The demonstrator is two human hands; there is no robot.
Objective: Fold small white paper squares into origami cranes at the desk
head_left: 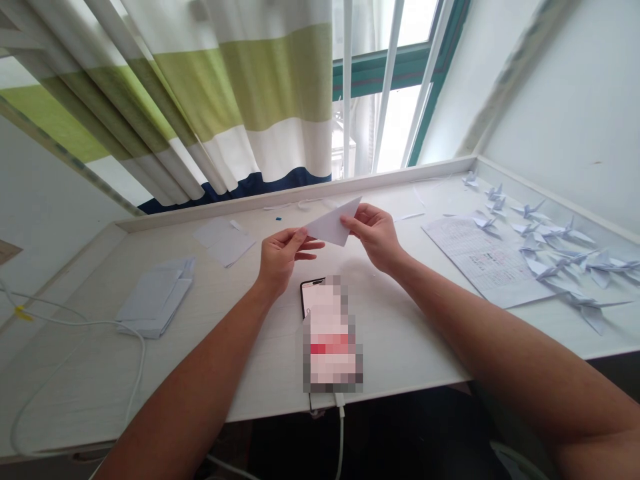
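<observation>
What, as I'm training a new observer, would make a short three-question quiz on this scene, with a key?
1. How many hands grip the pointed white paper? A) none B) one C) two
2. True or false: the paper cranes are at the left side of the desk.
3. Fill in: the curtain has a broad ____ band.

Key: 1. C, the left hand and the right hand. 2. False, the right side. 3. Green.
</observation>
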